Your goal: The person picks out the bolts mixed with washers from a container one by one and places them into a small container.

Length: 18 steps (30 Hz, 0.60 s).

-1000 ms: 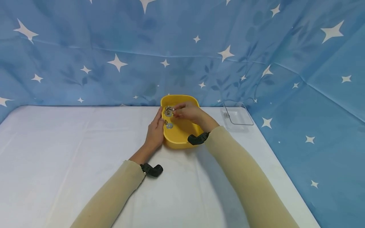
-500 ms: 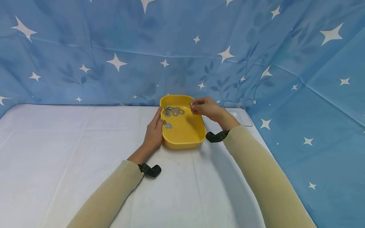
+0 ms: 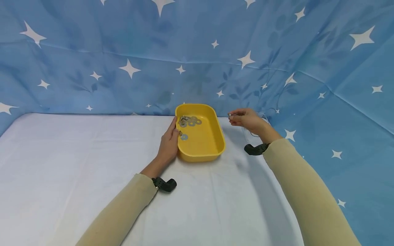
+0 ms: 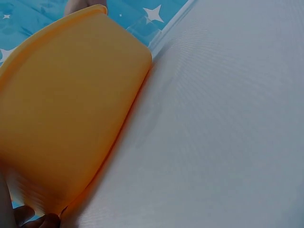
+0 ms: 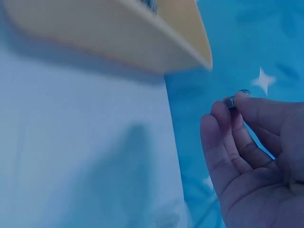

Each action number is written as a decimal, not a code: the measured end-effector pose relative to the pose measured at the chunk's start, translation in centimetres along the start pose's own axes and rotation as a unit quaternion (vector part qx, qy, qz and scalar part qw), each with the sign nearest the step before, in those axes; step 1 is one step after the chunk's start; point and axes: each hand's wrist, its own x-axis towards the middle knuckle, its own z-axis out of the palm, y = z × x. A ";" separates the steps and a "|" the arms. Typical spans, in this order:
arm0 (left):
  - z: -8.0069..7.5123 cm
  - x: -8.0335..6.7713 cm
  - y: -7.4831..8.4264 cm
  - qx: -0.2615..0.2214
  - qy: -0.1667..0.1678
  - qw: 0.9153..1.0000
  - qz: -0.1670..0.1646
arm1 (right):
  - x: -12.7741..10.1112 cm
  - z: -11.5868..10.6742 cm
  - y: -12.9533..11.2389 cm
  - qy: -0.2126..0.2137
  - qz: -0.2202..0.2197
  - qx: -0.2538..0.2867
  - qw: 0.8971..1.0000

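Observation:
A yellow plastic tray (image 3: 201, 143) stands on the white-covered table. My left hand (image 3: 168, 145) holds its left side, thumb at the rim; in the left wrist view some dark fingertips (image 4: 40, 219) show by the tray's lower corner. Inside, along the left, lie a small heap of screws (image 3: 182, 120), several flat washers (image 3: 194, 121), and one more washer (image 3: 184, 137) beside small brass-coloured pieces. To the right of the tray, my right hand (image 3: 247, 121) is raised, pinching a small metal screw (image 5: 230, 102) between thumb and fingertips. Its round end shows; the rest is hidden by the fingers.
A clear plastic box (image 3: 250, 137) with a wire handle stands at the table's back right, partly behind my right hand. Blue star-patterned cloth (image 3: 197, 82) hangs along the back and right edges of the white table (image 3: 92, 164).
My right hand has lifted out of the tray and moved right, past its rim, with the screw. Washers it covered now show. The left hand stays on the tray.

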 end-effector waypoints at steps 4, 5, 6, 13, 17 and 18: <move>0.0 -0.2 0.1 -0.001 0.005 1.000 -0.001 | -0.2 -1.5 1.4 0.017 0.005 -0.009 1.000; -0.1 -0.4 0.1 -0.001 0.004 1.000 -0.002 | -0.3 -1.7 1.7 0.020 0.005 -0.011 1.000; -0.1 -0.5 0.1 -0.001 0.003 1.000 -0.003 | -0.4 -2.0 2.1 0.023 0.007 -0.012 1.000; 0.1 -0.5 0.2 -0.001 -0.004 1.000 -0.002 | -1.3 -4.7 4.1 0.030 0.011 -0.029 0.999; 0.2 -0.3 0.1 -0.002 0.001 1.000 -0.003 | -1.5 -5.9 4.1 0.030 0.012 -0.043 0.999; 0.1 -0.2 0.1 -0.003 0.001 1.000 -0.003 | -1.6 -6.2 4.1 0.031 0.013 -0.046 0.998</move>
